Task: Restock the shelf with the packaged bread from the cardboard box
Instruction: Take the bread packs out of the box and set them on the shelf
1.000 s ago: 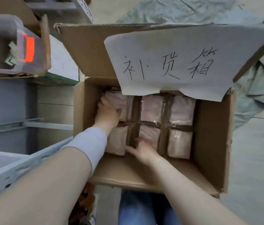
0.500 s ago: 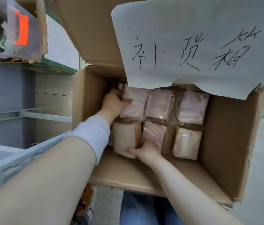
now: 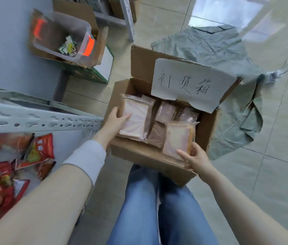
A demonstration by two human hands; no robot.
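An open cardboard box (image 3: pixel 146 156) with a handwritten paper label (image 3: pixel 191 85) sits on the floor in front of my knees. My left hand (image 3: pixel 115 121) grips a clear-wrapped pack of sliced bread (image 3: pixel 135 119), lifted above the box's left side. My right hand (image 3: pixel 195 159) holds a second bread pack (image 3: pixel 177 137) by its lower edge over the box's near right corner. More bread packs (image 3: pixel 166 112) lie inside the box. The grey metal shelf (image 3: pixel 33 119) stands to the left.
Red snack bags (image 3: pixel 39 151) lie on the shelf at lower left. A clear plastic bin (image 3: pixel 65 38) rests on stacked boxes at upper left. A grey-green cloth (image 3: pixel 228 59) is spread on the tiled floor behind and right of the box.
Both hands have lifted a bread pack each up out of the box. My view has pulled back and risen, and the shelf with the snack bags has come into sight.
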